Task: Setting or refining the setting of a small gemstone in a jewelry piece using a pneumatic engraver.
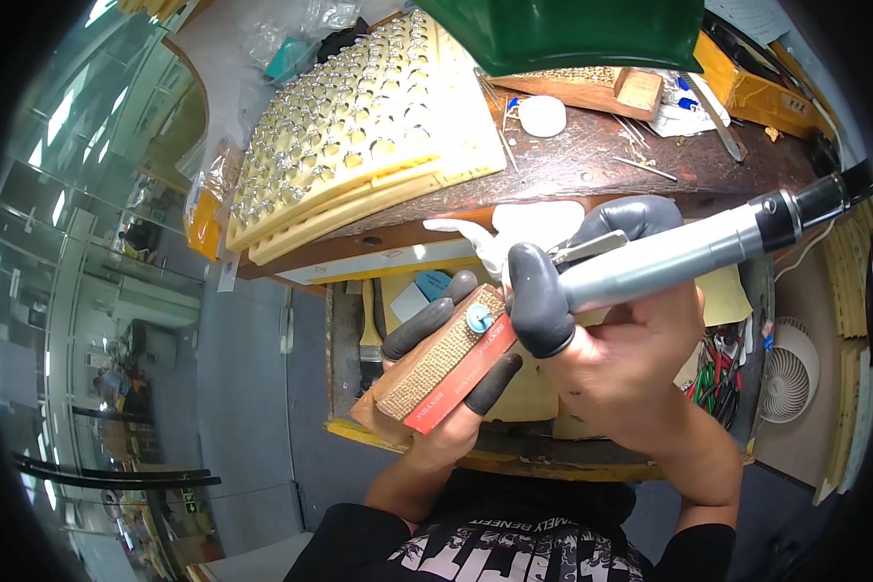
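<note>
My left hand (441,427), in black finger covers, grips a wooden block (382,418) with a woven-textured top (435,364) and a red side strip (466,381). A small teal round piece (478,318) sits at the block's far end. My right hand (616,339), also in black finger covers, is closed around a silver handpiece (664,257) with a black rear end. The handpiece's front points toward the teal piece; its tip is hidden by my fingers, so I cannot tell if it touches. A white cloth-like piece (538,221) lies just beyond.
A stack of cream trays (359,165) carrying many silver rings stands at the back left. A green lamp shade (572,34) hangs above the dark workbench (592,160). An open drawer (514,461) with a brush (371,325) lies below my hands; a white fan (789,371) stands right.
</note>
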`<control>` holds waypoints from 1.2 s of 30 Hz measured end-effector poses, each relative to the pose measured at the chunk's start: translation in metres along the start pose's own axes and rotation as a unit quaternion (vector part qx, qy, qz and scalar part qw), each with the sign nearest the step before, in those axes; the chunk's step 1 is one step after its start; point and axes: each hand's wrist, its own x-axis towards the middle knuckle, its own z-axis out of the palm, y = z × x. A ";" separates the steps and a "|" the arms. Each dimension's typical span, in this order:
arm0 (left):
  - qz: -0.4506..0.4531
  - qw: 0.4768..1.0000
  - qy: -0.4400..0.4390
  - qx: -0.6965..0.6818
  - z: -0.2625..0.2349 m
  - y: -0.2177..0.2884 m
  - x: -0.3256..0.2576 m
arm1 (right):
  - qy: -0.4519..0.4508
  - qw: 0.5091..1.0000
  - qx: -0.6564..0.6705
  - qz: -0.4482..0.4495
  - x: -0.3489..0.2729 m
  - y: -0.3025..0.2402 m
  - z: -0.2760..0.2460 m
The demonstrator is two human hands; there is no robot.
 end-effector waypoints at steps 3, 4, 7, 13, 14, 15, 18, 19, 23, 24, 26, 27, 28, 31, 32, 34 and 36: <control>-0.011 0.999 -0.006 0.045 -0.003 0.002 -0.001 | -0.038 0.998 -0.038 -0.010 0.001 -0.006 -0.003; -0.011 0.999 -0.006 0.045 -0.003 0.002 -0.001 | -0.038 0.998 -0.038 -0.010 0.001 -0.007 -0.002; -0.010 0.999 -0.002 0.046 -0.004 0.002 -0.001 | -0.013 1.000 0.006 0.025 0.002 -0.008 0.000; -0.004 0.997 -0.009 0.073 -0.005 0.000 -0.001 | 0.002 0.999 -0.015 -0.038 0.002 -0.001 0.000; 0.001 0.998 -0.015 0.055 -0.005 0.001 -0.001 | -0.019 0.999 -0.030 -0.008 0.003 -0.008 -0.002; 0.006 0.999 -0.021 0.036 -0.004 0.001 0.000 | -0.040 0.998 -0.044 0.021 0.004 -0.012 -0.003; 0.001 0.999 -0.017 0.031 -0.004 0.001 -0.002 | -0.018 0.999 -0.043 -0.016 0.003 -0.006 -0.002; 0.001 0.999 -0.017 0.031 -0.005 0.000 -0.002 | 0.018 1.000 -0.020 0.015 0.003 -0.006 -0.001; 0.003 0.999 -0.027 0.025 -0.006 -0.002 -0.002 | 0.016 0.999 -0.018 -0.033 0.004 -0.002 -0.001; -0.006 0.999 -0.023 0.028 -0.005 -0.001 -0.002 | 0.002 0.999 -0.035 -0.013 0.004 -0.007 -0.001; -0.010 0.999 -0.026 0.023 -0.006 0.000 -0.002 | -0.012 0.999 -0.052 0.008 0.003 -0.009 -0.002; -0.014 0.999 -0.029 0.018 -0.007 0.000 -0.002 | -0.013 0.999 -0.047 -0.012 0.003 -0.006 -0.003; -0.014 0.999 -0.029 0.018 -0.006 0.000 -0.002 | -0.015 0.999 -0.041 -0.032 0.003 -0.004 -0.003; -0.011 1.000 -0.027 0.011 -0.005 0.000 -0.002 | 0.013 0.999 -0.035 -0.027 0.004 0.000 -0.001; -0.011 0.999 -0.028 0.021 -0.006 0.000 -0.002 | 0.014 0.999 -0.036 -0.027 0.004 -0.001 -0.002; -0.011 0.999 -0.029 0.031 -0.007 -0.001 -0.002 | -0.034 0.999 -0.039 0.009 0.002 -0.005 -0.004; -0.003 0.999 -0.037 0.000 -0.007 -0.002 -0.002 | -0.040 0.998 -0.042 -0.003 0.003 -0.006 -0.006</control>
